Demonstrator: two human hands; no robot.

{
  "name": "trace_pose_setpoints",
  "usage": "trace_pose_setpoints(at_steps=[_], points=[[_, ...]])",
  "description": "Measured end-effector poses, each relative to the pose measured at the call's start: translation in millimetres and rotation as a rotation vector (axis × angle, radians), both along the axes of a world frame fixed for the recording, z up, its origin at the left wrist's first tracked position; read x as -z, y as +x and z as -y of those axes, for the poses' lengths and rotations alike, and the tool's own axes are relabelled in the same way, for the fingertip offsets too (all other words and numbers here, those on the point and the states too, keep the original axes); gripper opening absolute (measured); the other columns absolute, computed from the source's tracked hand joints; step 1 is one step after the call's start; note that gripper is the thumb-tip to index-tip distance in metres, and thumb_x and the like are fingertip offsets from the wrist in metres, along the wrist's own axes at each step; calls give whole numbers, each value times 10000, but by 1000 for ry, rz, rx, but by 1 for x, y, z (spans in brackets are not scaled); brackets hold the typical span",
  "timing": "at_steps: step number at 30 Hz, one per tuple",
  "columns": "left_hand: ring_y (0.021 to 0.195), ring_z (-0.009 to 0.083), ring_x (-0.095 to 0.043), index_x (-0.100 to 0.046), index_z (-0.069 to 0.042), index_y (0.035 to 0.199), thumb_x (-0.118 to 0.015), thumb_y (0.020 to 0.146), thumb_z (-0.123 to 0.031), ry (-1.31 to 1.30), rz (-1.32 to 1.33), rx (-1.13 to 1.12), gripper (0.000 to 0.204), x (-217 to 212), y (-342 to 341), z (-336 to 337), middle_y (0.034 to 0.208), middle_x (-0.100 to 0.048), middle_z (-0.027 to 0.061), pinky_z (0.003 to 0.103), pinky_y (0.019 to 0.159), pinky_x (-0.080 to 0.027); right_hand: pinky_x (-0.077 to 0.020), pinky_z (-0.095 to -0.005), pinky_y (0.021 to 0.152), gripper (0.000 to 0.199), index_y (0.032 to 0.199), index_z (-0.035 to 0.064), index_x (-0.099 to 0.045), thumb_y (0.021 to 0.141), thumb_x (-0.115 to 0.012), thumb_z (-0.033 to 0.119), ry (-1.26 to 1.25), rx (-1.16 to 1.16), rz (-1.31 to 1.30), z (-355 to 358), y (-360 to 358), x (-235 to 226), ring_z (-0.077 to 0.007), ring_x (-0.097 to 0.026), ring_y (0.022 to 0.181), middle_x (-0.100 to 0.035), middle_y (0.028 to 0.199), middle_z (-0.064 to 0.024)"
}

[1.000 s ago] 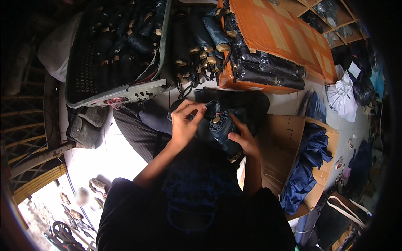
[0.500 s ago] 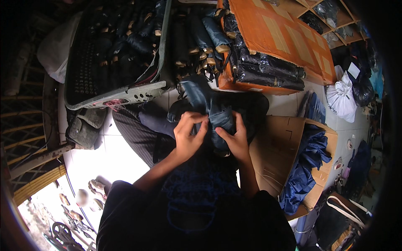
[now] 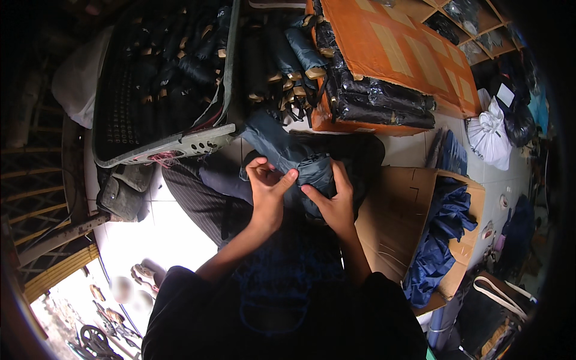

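Observation:
Over my lap I hold a folding umbrella (image 3: 269, 139) in dark blue-green cloth, tilted with its far end toward the upper left. Bunched folds of its cloth lie between my two hands. My left hand (image 3: 270, 189) pinches the cloth between thumb and fingers on the near left side. Around the right end of the bundle, my right hand (image 3: 336, 201) is closed, thumb on top and fingers along the far side. The umbrella's near end is hidden in dark cloth and shadow.
Ahead on the left stands a grey plastic crate (image 3: 162, 147) full of dark umbrellas. More rolled umbrellas (image 3: 305, 51) with wooden ends lie beside it. An orange carton (image 3: 384, 45) holds plastic-wrapped dark packs. At my right, an open cardboard box (image 3: 399, 222) contains blue cloth (image 3: 435, 246).
The umbrella's far end has swung left and down, and its cloth is bunched more between my hands. My left fingers have shifted along the cloth.

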State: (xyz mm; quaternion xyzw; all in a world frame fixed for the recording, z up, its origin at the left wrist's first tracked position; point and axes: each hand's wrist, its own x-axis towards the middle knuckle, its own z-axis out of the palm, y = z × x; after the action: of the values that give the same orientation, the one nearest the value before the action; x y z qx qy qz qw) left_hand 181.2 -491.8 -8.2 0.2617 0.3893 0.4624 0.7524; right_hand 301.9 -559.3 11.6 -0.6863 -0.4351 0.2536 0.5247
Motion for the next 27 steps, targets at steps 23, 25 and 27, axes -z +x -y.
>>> trace_pose_setpoints(at_steps=[23,25,27], points=[[1026,144,-581,-531,4,1184,-681,876,-114,61,-59,316,362,-4,-6,-16,1123,-621,77,304,933,-437,-441,-333,893,850,1411,-17,-365,720,-812,196,-28,-83,75,0,-13,0,-273,-572,1017,-553,1087,-159],[1013,146,-587,-535,8,1175,-695,861,-98,120,-71,316,368,-8,-8,-20,1116,-623,79,306,926,-442,-443,-337,888,860,1411,-16,-365,712,-818,198,-22,-83,98,1,-13,2,-284,-573,1013,-550,1082,-162],[1003,148,-593,-538,13,1170,-702,857,-108,80,-74,397,374,-2,-13,-21,1109,-625,80,307,923,-444,-444,-339,884,865,1407,-15,-371,702,-824,198,-18,-75,85,1,-14,2,-293,-574,1012,-547,1081,-164]])
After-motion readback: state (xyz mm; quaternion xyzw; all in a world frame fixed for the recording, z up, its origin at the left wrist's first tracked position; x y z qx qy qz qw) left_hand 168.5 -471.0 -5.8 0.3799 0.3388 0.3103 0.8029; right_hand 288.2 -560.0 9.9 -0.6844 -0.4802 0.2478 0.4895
